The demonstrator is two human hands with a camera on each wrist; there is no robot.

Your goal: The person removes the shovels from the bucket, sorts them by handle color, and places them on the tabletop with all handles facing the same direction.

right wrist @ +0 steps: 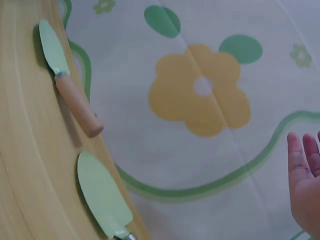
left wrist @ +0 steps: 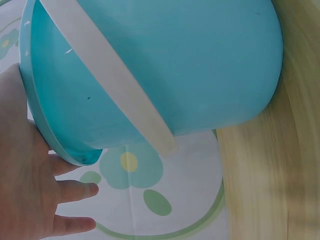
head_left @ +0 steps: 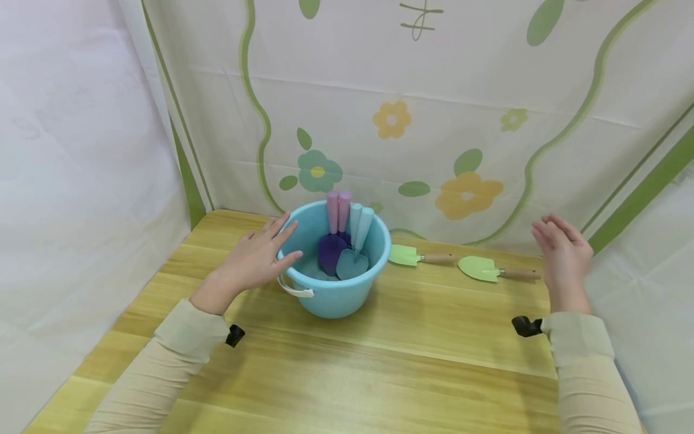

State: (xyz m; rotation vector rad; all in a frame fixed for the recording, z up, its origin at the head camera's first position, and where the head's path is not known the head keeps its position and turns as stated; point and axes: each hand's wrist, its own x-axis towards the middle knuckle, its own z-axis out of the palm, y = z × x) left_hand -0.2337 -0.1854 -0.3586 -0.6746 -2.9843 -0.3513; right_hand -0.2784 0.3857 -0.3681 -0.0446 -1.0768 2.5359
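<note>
A light blue bucket (head_left: 332, 304) stands on the table. My left hand (head_left: 255, 259) lies at its left rim with fingers spread; in the left wrist view the rim overlaps some fingers, and the fingers are not curled round it. Inside the bucket lean purple toy shovels (head_left: 331, 254) with two pink handles, and blue toy shovels (head_left: 352, 265) with two pale blue handles. My right hand (head_left: 566, 259) is raised at the right, fingers loosely bent and holding nothing. Nearest to it lies a green trowel (head_left: 479, 269) with a wooden handle; a second green trowel (head_left: 403, 255) lies beside the bucket.
The wooden table (head_left: 347, 380) reaches back to a white cloth (head_left: 336, 66) printed with flowers. White cloth also hangs along the left and right sides. The bucket's white carrying handle (left wrist: 110, 75) hangs down its left side.
</note>
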